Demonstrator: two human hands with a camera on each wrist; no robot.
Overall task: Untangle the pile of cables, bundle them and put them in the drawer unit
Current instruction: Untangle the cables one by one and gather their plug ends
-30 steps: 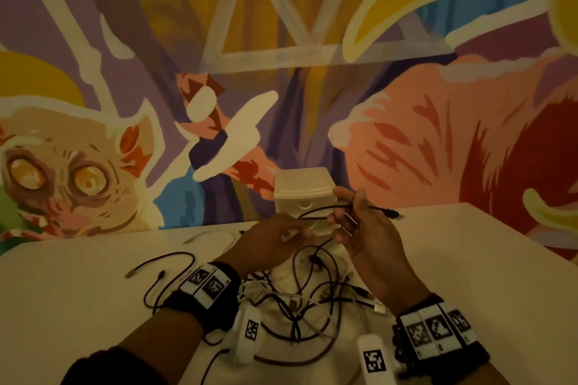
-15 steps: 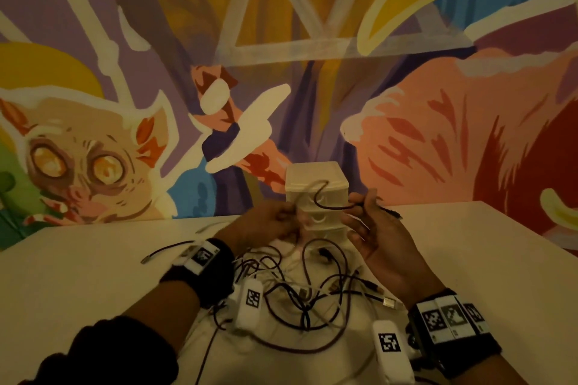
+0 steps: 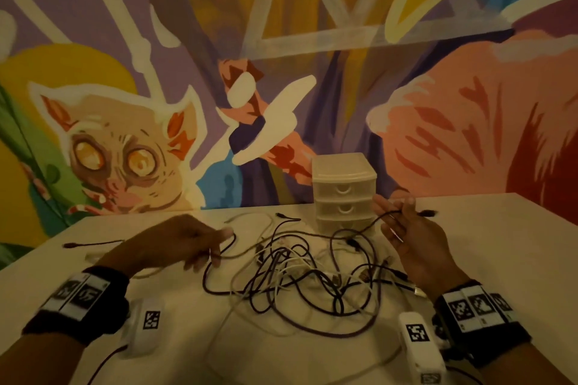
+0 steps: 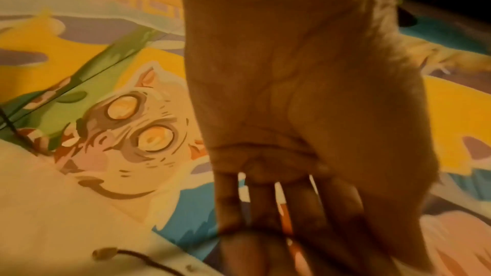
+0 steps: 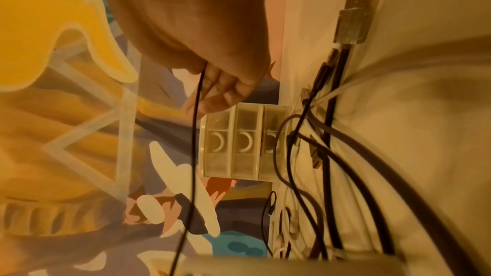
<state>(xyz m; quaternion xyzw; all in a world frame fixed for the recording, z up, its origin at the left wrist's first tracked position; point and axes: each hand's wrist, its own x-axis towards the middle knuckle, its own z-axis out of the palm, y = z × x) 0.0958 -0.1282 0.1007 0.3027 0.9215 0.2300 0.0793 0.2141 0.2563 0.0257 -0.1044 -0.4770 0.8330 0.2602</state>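
Note:
A tangle of black and white cables (image 3: 306,278) lies mid-table in front of a small white three-drawer unit (image 3: 344,191), all drawers closed. My right hand (image 3: 397,206) is raised beside the unit. It pinches a thin black cable (image 3: 359,228) near its plug end (image 3: 427,213). In the right wrist view that cable (image 5: 196,133) hangs from my right hand (image 5: 210,83). My left hand (image 3: 219,244) is low at the pile's left edge, thumb and fingers around a loop of the same black cable. That cable crosses the fingers of my left hand (image 4: 265,228).
A separate black cable (image 3: 90,244) lies on the table far left, and a white cable (image 3: 250,219) and a short black lead (image 3: 286,217) lie behind the pile. The painted wall stands right behind the white table (image 3: 500,244). White wrist units hang near both forearms.
My left hand has moved left and down, away from my right hand, drawing the black cable out to the side. My right hand stays raised by the drawer unit.

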